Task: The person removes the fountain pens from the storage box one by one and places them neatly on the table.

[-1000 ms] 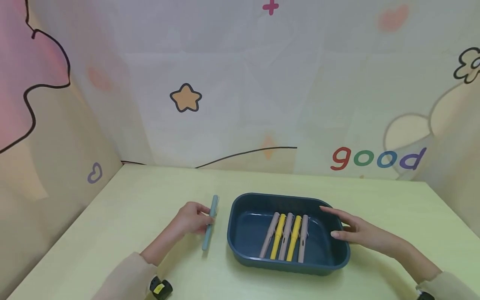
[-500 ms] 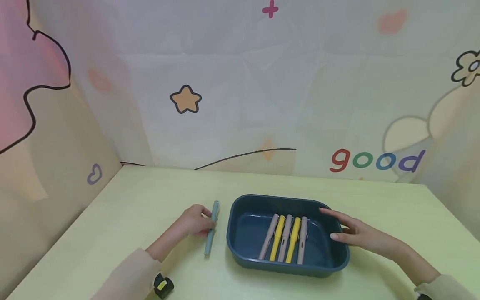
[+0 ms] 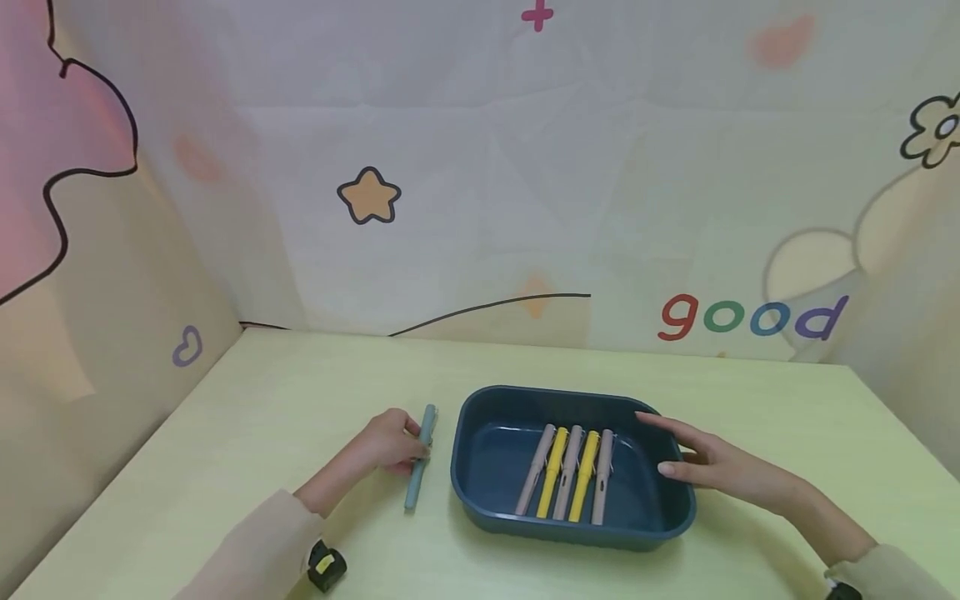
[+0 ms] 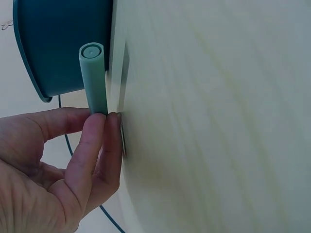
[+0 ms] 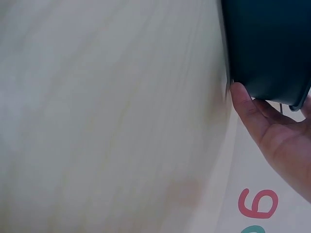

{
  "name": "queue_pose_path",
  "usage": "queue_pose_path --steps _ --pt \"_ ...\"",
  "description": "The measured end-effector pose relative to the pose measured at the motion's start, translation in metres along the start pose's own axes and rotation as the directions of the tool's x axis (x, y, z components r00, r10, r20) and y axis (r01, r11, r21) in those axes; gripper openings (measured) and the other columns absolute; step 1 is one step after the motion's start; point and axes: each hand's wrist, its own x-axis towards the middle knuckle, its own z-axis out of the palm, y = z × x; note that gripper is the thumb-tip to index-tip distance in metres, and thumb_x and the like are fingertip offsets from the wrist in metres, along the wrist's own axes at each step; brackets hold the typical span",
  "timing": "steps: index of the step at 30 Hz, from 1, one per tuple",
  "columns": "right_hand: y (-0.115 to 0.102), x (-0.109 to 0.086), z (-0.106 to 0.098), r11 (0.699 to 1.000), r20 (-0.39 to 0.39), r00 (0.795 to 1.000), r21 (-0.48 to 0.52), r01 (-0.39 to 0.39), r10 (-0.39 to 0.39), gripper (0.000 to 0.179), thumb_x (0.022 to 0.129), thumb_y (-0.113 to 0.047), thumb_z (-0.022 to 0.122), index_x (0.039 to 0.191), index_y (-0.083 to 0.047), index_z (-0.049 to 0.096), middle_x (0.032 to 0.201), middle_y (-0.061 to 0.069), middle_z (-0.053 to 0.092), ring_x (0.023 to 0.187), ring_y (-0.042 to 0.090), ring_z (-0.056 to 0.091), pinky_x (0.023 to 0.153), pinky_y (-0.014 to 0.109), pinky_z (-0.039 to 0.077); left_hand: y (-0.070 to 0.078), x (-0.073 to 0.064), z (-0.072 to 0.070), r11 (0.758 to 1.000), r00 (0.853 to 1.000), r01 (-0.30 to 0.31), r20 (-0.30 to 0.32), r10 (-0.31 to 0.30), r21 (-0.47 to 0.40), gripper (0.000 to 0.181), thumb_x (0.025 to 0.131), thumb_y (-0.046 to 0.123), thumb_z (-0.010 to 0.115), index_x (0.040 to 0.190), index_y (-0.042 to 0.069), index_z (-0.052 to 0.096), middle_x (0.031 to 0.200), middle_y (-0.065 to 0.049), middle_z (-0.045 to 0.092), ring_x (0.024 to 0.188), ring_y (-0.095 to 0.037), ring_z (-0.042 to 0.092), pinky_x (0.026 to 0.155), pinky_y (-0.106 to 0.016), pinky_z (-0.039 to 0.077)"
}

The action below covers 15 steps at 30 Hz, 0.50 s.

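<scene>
My left hand (image 3: 386, 442) pinches a teal pen (image 3: 415, 487) between thumb and fingers, left of a dark blue bin (image 3: 498, 523). In the left wrist view the pen (image 4: 93, 80) points its round end toward the camera, close to the tabletop. Inside the bin lie three greyish pens (image 3: 567, 475) and two yellow pens (image 3: 552, 477), side by side in alternating order. At the bin's right end my right hand (image 3: 712, 462) holds the rim, thumb and index finger over the edge. The right wrist view shows other fingers against the outer wall of the bin (image 5: 267, 48).
Both hands work over a pale yellow-green table (image 3: 330, 375). A printed cloth backdrop (image 3: 465, 167) rises behind it and at both sides. Black devices (image 3: 326, 567) are strapped on the wrists. A thin cable (image 4: 111, 218) shows in the left wrist view.
The left hand and teal pen have moved slightly toward the person, with the fingers now nearer the pen's middle. The right hand stays on the bin, and the pens inside keep their places.
</scene>
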Motion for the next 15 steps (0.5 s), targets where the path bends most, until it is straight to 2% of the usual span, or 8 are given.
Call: queue_pose_path --steps 8,15 --pt "-0.002 0.0006 0.0005 1.0 0.009 1.0 0.003 0.014 -0.014 0.061 0.093 -0.018 0.05 0.145 -0.014 0.019 0.146 0.029 0.007 0.128 0.054 0.011 0.093 0.055 0.038 -0.0027 -0.0012 -0.0015 1.0 1.0 -0.004 0.015 0.004 -0.002 0.024 0.079 0.005 0.066 0.098 -0.006 0.055 0.077 -0.01 0.06 0.056 -0.014 0.058 0.055 -0.026 0.053" --pt "-0.0006 0.0006 -0.001 1.0 0.013 1.0 -0.004 0.027 -0.027 0.061 0.093 -0.017 0.049 0.146 -0.015 0.018 0.146 0.029 0.007 0.127 0.056 0.011 0.094 0.057 0.036 -0.0014 -0.0048 -0.0045 0.998 0.998 0.038 0.052 -0.035 -0.057 0.032 0.08 0.007 0.066 0.106 -0.005 0.053 0.079 -0.011 0.057 0.055 -0.015 0.058 0.054 -0.024 0.052"
